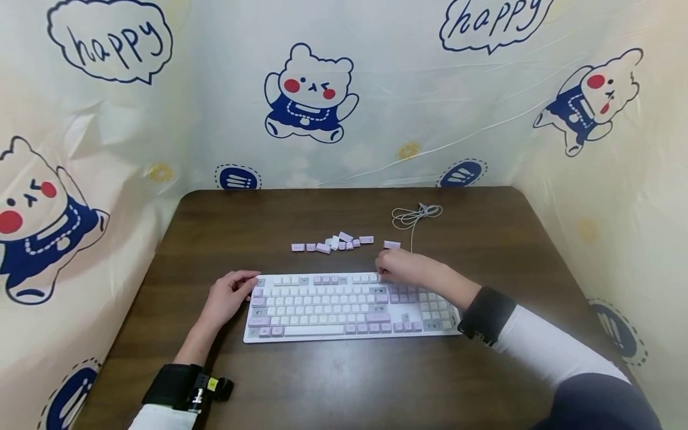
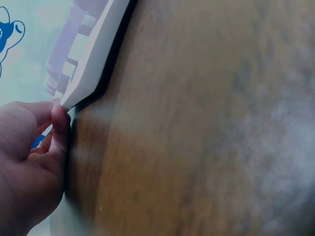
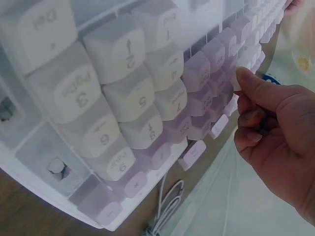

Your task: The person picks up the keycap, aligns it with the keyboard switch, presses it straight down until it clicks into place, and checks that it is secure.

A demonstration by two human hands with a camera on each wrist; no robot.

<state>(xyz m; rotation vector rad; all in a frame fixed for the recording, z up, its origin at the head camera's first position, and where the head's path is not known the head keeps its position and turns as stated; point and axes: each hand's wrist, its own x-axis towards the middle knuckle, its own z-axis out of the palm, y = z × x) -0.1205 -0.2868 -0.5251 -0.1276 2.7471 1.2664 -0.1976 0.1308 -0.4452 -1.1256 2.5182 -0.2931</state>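
Observation:
A white keyboard (image 1: 322,330) with white, lilac and grey keycaps lies on the brown table. My left hand (image 1: 228,295) is at its far left corner; in the left wrist view the thumb and forefinger (image 2: 60,123) pinch that corner. At the far edge, right of the top row, my right hand (image 1: 403,267) bends over the keys. The right wrist view has its thumb and fingers around a pale keycap (image 3: 236,86), mostly hidden by the thumb. On the number pad, a bare switch (image 3: 58,168) shows where no cap sits.
Behind the keyboard lie several loose lilac and white keycaps (image 1: 323,248), with one lilac keycap (image 1: 392,245) apart, just beyond my right hand. A coiled white cable (image 1: 416,215) sits farther back. A patterned curtain (image 1: 376,119) surrounds the table's back and sides.

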